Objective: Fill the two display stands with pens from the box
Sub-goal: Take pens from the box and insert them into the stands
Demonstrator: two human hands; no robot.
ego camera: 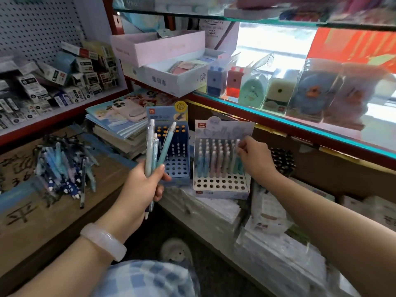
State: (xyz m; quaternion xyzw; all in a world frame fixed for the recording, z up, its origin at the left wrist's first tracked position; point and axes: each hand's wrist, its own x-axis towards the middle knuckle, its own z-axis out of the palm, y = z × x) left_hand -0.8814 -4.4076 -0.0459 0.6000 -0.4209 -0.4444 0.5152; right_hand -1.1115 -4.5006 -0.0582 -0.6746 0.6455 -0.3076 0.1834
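Shelves filled the little shop, with a glass shelf [300,116] on the right and a white peg wall [38,24] on the left. Two pen stands stood side by side on wrapped paper packs [214,206]. One was a blue stand [171,146] and the other a white stand [221,159].

The white stand held about four rows of pastel pens [216,155] at the back, and its two front rows of holes were bare. The blue stand had only a few pen tops showing in its back rows (they were too small and blurry to count).

The left hand [143,185] was closed tight around three pale green and blue pens [155,146], held upright in front of the blue stand and hiding part of it. A pale bangle [102,241] sat on that wrist. The right hand [255,157] reached to the right end of the white stand, its fingertips [242,144] pinching the top of a pen in the back row.

More loose pens lay in a pile [64,168] on the brown box [42,206] to the left, well apart from the stands. Behind the blue stand was a stack of notebooks [115,125] with a phone [128,110] on top. Five clear packs of pencil sharpeners [278,91] lined the glass shelf.
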